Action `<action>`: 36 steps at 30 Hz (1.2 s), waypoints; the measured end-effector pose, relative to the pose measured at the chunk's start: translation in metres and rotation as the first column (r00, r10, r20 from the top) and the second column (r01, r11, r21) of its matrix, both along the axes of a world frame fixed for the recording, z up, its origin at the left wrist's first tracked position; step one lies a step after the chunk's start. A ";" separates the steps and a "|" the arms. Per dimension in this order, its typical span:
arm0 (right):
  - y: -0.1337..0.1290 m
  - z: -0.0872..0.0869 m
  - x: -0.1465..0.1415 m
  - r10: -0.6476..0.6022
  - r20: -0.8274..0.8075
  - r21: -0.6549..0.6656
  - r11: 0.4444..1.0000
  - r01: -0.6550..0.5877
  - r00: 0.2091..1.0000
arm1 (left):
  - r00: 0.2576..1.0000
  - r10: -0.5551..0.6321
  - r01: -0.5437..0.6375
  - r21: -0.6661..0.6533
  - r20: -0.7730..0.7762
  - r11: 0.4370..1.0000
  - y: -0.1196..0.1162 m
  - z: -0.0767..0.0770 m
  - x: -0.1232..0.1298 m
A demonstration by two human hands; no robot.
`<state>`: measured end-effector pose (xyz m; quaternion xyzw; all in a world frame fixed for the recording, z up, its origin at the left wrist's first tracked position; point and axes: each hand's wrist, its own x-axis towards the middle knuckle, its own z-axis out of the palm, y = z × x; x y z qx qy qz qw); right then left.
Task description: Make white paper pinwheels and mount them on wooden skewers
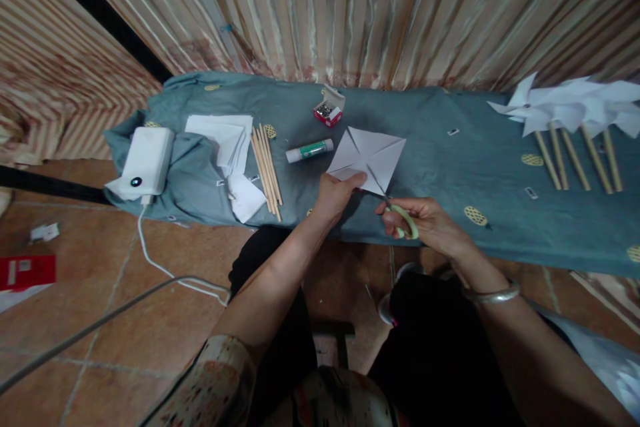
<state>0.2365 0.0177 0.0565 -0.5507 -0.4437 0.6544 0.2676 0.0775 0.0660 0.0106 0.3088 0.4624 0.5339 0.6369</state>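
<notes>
A square of white paper [367,150] has slits running in from its corners. Its near left edge is pinched by my left hand [337,195], thumb on top. My right hand [413,217] holds scissors [411,221] with light green handles, and their blades lie at the paper's near corner. Just left of the paper is a green and white glue stick [310,150]. Behind it stands an open small red box [329,110] with small metal pieces inside.
Several wooden sticks [267,170] and white paper sheets [233,140] lie to the left, beside a white power bank [147,159] with a cable. Several white paper pinwheels [533,107] on sticks lie at the far right of the blue-green cloth [430,160].
</notes>
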 end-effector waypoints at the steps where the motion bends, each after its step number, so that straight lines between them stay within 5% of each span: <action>1: 0.000 -0.001 0.000 -0.004 -0.003 -0.002 1.000 0.004 1.000 | 1.000 0.000 0.000 0.004 0.013 1.000 0.000 0.000 0.000; 36: 0.000 -0.006 0.003 0.022 0.013 0.066 0.998 -0.022 1.000 | 1.000 -0.015 0.016 0.006 -0.013 1.000 0.001 0.000 -0.002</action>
